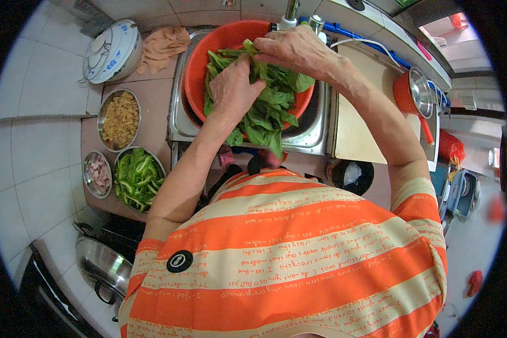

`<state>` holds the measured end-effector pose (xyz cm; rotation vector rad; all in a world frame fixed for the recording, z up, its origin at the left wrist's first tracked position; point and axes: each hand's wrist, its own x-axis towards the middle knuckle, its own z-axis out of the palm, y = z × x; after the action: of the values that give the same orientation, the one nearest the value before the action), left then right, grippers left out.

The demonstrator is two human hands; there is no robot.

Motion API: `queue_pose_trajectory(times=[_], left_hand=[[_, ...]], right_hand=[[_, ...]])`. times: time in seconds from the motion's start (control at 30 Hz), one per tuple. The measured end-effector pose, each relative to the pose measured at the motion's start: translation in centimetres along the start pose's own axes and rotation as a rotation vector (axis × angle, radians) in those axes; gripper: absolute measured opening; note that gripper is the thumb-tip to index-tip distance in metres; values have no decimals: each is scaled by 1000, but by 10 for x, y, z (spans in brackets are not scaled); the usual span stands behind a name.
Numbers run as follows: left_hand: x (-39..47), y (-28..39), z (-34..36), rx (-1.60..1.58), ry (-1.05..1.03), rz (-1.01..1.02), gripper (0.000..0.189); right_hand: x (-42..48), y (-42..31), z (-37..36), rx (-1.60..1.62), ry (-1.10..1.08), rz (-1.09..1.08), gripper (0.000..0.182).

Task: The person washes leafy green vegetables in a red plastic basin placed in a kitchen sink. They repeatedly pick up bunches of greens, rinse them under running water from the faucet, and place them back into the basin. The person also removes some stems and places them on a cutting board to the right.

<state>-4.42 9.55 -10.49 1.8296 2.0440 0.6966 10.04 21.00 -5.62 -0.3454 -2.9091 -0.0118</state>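
A red plastic basin (195,80) sits in a stainless steel sink (178,122). Leafy greens (274,97) fill it, and some leaves hang over the near rim. My left hand (232,86) is closed around stems at the left of the bunch, thumb and fingers bent. Just to its right, my right hand (291,46) reaches in from the right and grips the upper stems, close under the faucet (290,19). The fingertips of both hands are partly hidden among the leaves.
On the left counter stand bowls of sliced green peppers (139,179), pale meat pieces (98,173) and yellowish-brown food (120,120), a lidded enamel pot (112,53) and an orange cloth (164,46). A red-handled saucepan (405,93) rests right; a steel wok (105,262) lies lower left.
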Motion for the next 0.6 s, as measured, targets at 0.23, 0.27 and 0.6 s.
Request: queue_pose_trajectory(times=[0.23,0.27,0.6], left_hand=[[9,-18,-1,-143,-59,73,46],[12,-21,-2,-151,-60,84,47],[25,-49,7,-585,-20,93,35]], right_hand=[[-8,13,-12,403,35,215,26],[-12,12,-5,434,151,191,27],[-22,3,18,991,216,534,38]])
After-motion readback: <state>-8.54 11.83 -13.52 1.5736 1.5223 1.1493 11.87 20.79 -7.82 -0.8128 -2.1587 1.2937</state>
